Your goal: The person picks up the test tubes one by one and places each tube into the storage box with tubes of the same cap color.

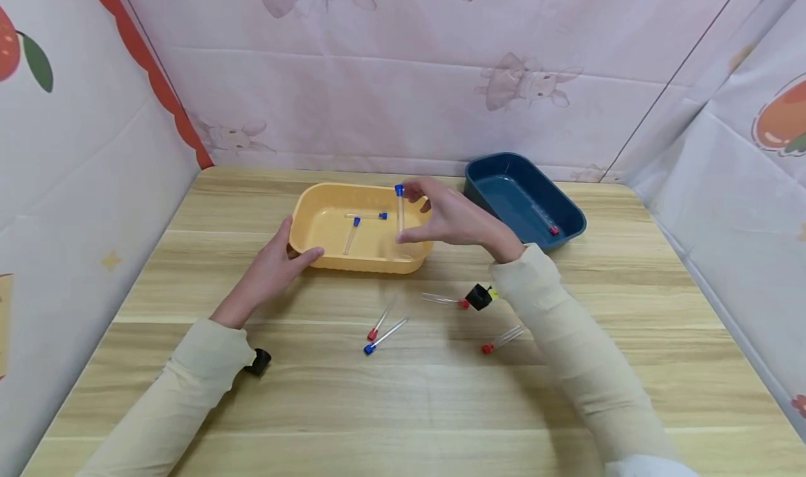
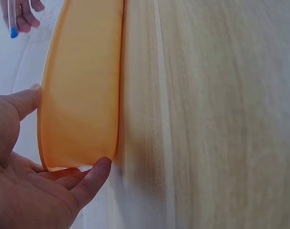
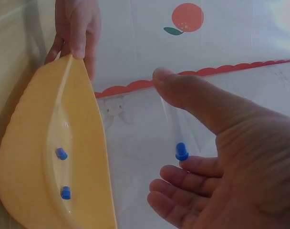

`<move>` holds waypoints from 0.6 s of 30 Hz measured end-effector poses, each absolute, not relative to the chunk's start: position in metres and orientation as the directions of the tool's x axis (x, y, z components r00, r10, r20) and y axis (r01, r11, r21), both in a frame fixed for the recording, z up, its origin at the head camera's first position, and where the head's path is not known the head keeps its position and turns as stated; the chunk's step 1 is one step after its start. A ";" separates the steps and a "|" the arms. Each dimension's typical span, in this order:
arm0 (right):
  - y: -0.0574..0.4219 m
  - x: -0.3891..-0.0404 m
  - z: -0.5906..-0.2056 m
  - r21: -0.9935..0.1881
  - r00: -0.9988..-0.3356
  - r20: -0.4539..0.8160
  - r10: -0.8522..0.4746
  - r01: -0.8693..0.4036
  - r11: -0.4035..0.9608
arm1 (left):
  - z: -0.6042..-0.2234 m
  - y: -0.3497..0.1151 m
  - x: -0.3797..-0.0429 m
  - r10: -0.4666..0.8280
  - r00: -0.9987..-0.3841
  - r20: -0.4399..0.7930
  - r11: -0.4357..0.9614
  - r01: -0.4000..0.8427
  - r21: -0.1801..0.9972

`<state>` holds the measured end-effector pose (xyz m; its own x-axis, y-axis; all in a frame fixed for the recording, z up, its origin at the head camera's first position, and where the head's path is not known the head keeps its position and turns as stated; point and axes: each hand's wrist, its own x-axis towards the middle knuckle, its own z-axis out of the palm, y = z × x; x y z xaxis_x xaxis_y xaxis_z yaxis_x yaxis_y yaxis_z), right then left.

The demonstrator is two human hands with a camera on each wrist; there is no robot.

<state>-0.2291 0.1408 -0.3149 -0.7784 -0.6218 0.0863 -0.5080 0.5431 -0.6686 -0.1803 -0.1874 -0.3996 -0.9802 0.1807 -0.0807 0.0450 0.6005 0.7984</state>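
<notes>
My left hand (image 1: 271, 273) grips the left end of a yellow plastic bin (image 1: 368, 264), thumb over the rim and fingers against the outside wall. Above the bin's right side, my right hand (image 1: 448, 215) pinches a clear test tube (image 1: 400, 212) lengthwise between thumb and finger. The tube stands nearly upright, its blue cap (image 3: 181, 151) at the top by the finger and its other end at the thumb. Inside the bin lie two blue-capped tubes, one crosswise tube (image 1: 366, 216) and one slanted tube (image 1: 351, 237).
A dark blue bin (image 1: 504, 191) stands back right, with a red-capped tube (image 1: 546, 219) inside. On the wooden table (image 1: 403, 421) lie a blue-capped tube (image 1: 389, 334), a red-capped tube (image 1: 379, 323) beside it, and more red-capped tubes (image 1: 443, 299) to the right. Printed cloth walls surround the table.
</notes>
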 end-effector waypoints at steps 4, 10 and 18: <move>0.134 -0.241 -0.319 -0.672 -0.780 0.080 -0.620 -0.502 0.544 | -0.400 -0.188 -0.180 0.188 -0.980 -0.071 0.598 0.056 0.799; 0.123 -0.257 -0.329 -0.671 -0.781 0.052 -0.623 -0.489 0.557 | -0.402 -0.189 -0.181 0.187 -0.980 -0.070 0.593 0.056 0.803; 0.106 -0.271 -0.347 -0.660 -0.769 0.000 -0.640 -0.481 0.577 | -0.403 -0.191 -0.183 0.184 -0.979 -0.087 0.601 0.042 0.798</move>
